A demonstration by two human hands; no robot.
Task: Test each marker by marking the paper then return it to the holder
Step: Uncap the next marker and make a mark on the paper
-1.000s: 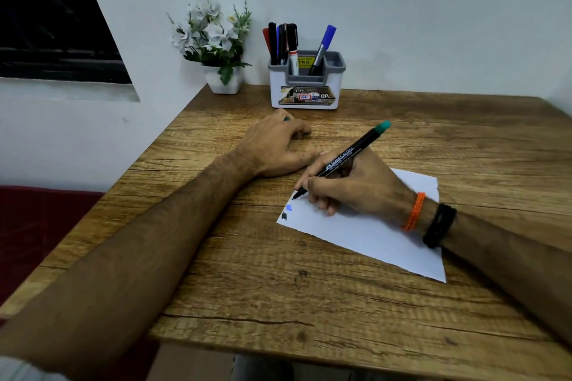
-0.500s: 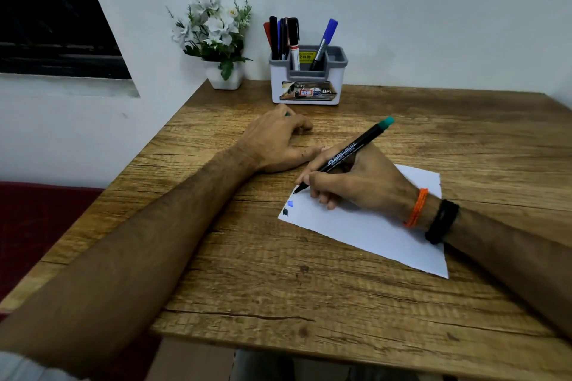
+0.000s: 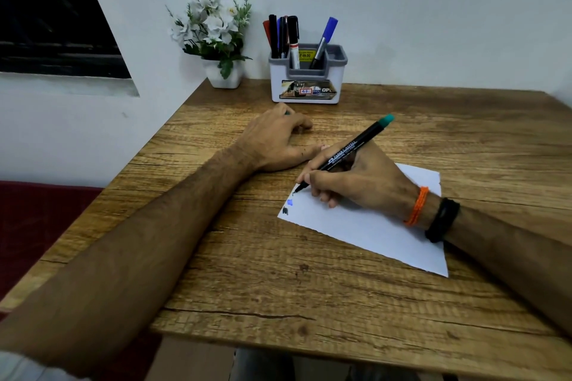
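R hand point(image 3: 356, 182) pinched the green marker point(image 3: 343, 154), tip down on the paper's point(image 3: 365, 226) far-left corner, beside blue & dark test marks; barrel slanted up & away toward the table's point(image 3: 278, 288) back edge. L hand point(image 3: 275, 142) lay nearer the holder point(image 3: 305, 83), curled round what looked like the cap. Holder kept approx. six markers upright.
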